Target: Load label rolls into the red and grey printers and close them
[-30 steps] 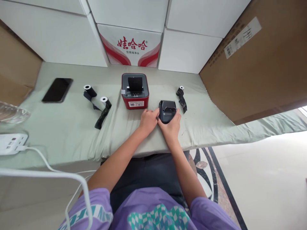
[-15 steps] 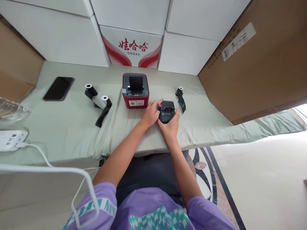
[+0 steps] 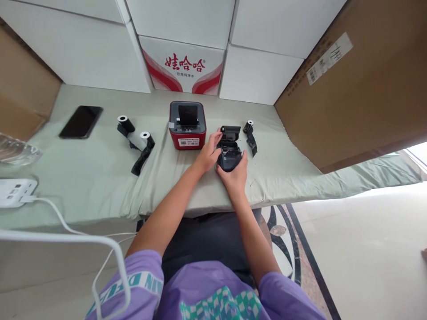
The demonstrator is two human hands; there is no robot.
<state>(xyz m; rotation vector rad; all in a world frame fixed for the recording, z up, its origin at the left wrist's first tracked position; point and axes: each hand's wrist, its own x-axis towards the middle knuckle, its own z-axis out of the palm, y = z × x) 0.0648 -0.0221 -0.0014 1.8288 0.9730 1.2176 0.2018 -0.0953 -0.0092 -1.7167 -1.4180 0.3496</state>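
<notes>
A small black portable printer [image 3: 229, 162] rests on the cloth-covered surface with its lid [image 3: 231, 132] swung up and back, baring the inner compartment. My right hand [image 3: 235, 176] wraps around its near end, thumb on the left side and fingers along the right. From the left, my left hand [image 3: 208, 153] grips the printer's side, its fingertips by the lid hinge. Just behind that hand stands a red and black printer [image 3: 187, 126] with a black strip coming out of its top. A black paper roll [image 3: 248, 126] with a loose tail lies to the right.
Further left are two more black rolls [image 3: 126, 123] with loose tails, and a phone [image 3: 82, 122]. A white power strip [image 3: 16, 193] with a cable sits at the left edge beside a clear plastic bottle [image 3: 20, 150]. White boxes [image 3: 263, 78] line the back; a large cardboard box [image 3: 360, 98] leans in at right.
The black portable printer's lid has gone from closed down to swung open and back. My left fingers have shifted slightly up and away along with it; my right hand stays around the body.
</notes>
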